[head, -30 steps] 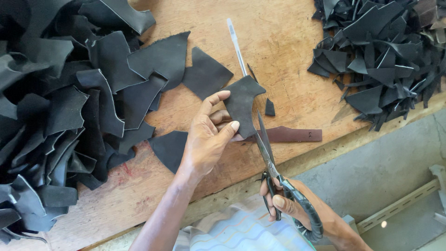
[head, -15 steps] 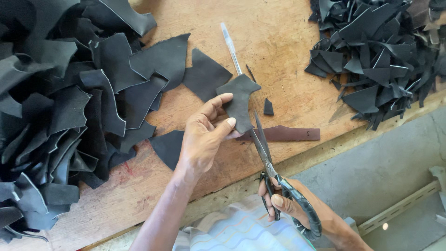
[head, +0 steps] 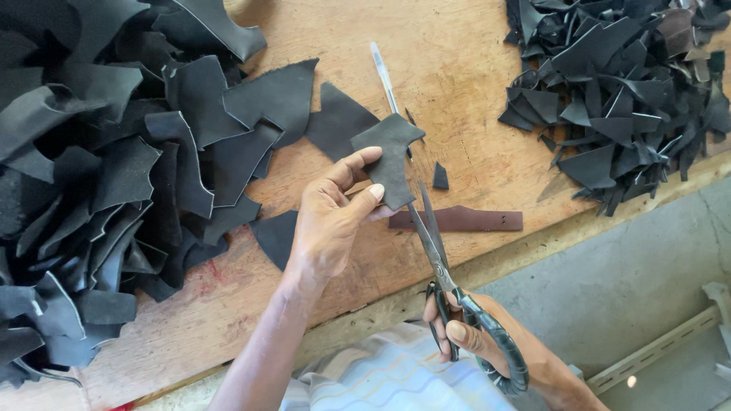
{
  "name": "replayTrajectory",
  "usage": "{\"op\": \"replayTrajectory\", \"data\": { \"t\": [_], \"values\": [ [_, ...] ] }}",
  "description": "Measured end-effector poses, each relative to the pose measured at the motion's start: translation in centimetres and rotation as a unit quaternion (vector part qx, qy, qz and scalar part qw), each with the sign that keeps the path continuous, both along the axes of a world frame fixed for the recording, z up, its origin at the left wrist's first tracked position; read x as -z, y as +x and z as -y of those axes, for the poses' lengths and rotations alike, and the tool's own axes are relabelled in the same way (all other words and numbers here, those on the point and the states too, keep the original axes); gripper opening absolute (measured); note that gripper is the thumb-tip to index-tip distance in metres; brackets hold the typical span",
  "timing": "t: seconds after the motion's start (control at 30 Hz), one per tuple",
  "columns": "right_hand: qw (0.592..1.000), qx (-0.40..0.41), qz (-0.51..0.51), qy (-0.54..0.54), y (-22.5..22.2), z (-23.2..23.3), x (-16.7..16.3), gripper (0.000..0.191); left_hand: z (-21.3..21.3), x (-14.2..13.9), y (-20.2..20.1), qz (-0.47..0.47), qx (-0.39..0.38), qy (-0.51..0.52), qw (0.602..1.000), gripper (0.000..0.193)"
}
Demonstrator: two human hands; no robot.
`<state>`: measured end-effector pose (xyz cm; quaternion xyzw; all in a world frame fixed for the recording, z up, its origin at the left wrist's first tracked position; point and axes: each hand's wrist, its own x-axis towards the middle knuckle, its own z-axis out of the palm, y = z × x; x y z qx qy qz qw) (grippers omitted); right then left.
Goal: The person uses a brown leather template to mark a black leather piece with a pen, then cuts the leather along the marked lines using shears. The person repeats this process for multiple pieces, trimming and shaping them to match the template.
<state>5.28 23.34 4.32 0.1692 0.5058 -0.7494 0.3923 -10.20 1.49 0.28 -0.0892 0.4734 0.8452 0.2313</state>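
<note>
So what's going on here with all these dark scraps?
A person is cutting leather at a wooden table. The left hand holds up a small dark leather piece, pinched between thumb and fingers, while the right hand works a pair of scissors whose open blades meet the piece's lower edge. A big heap of dark pieces lies to the left, a smaller pile of offcuts to the right. A pen and a brown strip lie on the table.

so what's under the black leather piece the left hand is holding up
Under the black leather piece in the left hand lie the wooden table, a clear pen and a brown strip. The pen's lower end is covered.
</note>
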Motion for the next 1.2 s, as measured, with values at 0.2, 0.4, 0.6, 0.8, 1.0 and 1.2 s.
{"op": "replayTrajectory", "data": {
  "t": [0.2,0.4,0.6,0.8,1.0,1.2],
  "values": [
    [1.0,-0.007,-0.018,0.012,-0.1,0.0,-0.2,0.053,0.2,-0.2,0.3,0.003,0.006,0.0,1.0,0.051],
    [0.99,-0.065,-0.065,0.105,-0.9,0.3,-0.6,0.056,0.1,-0.1,1.1,-0.014,0.014,-0.005,1.0,0.057],
    [0.971,-0.099,-0.094,0.199,-1.9,0.5,-1.2,0.059,0.0,0.4,1.6,-0.032,0.016,-0.006,0.999,0.057],
    [0.956,-0.115,-0.109,0.247,-2.6,1.1,-1.3,0.057,-0.2,0.8,1.6,-0.033,0.017,-0.005,0.999,0.056],
    [0.955,-0.117,-0.117,0.247,-2.8,1.4,-1.4,0.057,-0.1,0.9,1.5,-0.035,0.021,-0.011,0.999,0.057],
    [0.954,-0.116,-0.117,0.249,-2.6,1.4,-1.0,0.058,-0.1,1.0,1.4,-0.041,0.023,-0.018,0.999,0.057]
  ]
}}
